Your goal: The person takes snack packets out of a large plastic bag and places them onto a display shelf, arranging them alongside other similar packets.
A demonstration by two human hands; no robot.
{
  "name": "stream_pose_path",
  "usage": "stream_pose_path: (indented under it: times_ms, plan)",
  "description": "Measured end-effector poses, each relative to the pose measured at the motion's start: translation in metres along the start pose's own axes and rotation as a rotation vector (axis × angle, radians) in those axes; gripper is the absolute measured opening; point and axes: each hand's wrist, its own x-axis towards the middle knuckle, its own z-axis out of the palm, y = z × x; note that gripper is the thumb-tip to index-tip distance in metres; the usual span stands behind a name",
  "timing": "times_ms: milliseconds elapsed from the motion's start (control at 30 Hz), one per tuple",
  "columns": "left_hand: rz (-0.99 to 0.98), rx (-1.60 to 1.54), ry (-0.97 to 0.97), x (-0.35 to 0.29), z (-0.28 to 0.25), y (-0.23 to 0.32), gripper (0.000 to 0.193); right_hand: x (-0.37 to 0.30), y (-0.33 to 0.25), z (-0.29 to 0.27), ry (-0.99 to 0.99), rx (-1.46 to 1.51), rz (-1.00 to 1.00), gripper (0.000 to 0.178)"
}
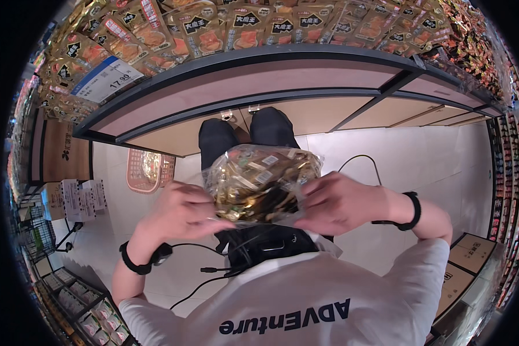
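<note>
With left hand (184,210) and right hand (337,202) both closed on its near corners, gripping a clear plastic bag (264,180) of gold-foil snack packets (245,202): in front of the black-framed display bin (271,53), above the lap. Too blurred at the fingertips to tell how deep or firm at each side.

Likely to split along the near edge if tugged apart sharply, being thin film pinched only at two places. Once torn, or tipped away from the bin, apt to spill packets past the dark-trousered knees (271,124) onto the white floor (432,155) in front of the bin. Cannot tell whether resting on the thighs; if hanging free, more prone to sag and slide out of the weaker pinch.

Beware also of the black cable (209,269), loose-ended, farther from the bin than the bag: liable to snag on a wrist swung low. Watch, too, for the pink plastic basket (131,177) on the floor before the bin's left end, easily knocked by a careless step.
</note>
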Motion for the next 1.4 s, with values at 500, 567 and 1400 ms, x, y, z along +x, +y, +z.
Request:
stream_pose_path:
  times_ms: [500, 567, 1400]
  plan:
    - [-0.093, 0.022, 0.177, 0.011, 0.012, 0.036, 0.022, 0.001, -0.042, -0.015, 0.192, -0.589, 0.234, 0.010]
    - [-0.101, 0.033, 0.163, 0.011, 0.015, 0.038, 0.024, 0.012, -0.044, -0.005, 0.121, -0.429, 0.200, 0.017]
    - [-0.273, 0.105, 0.427, -0.025, 0.008, 0.017, 0.016, 0.075, 0.097, 0.061, -0.098, -0.694, 0.410, 0.048]
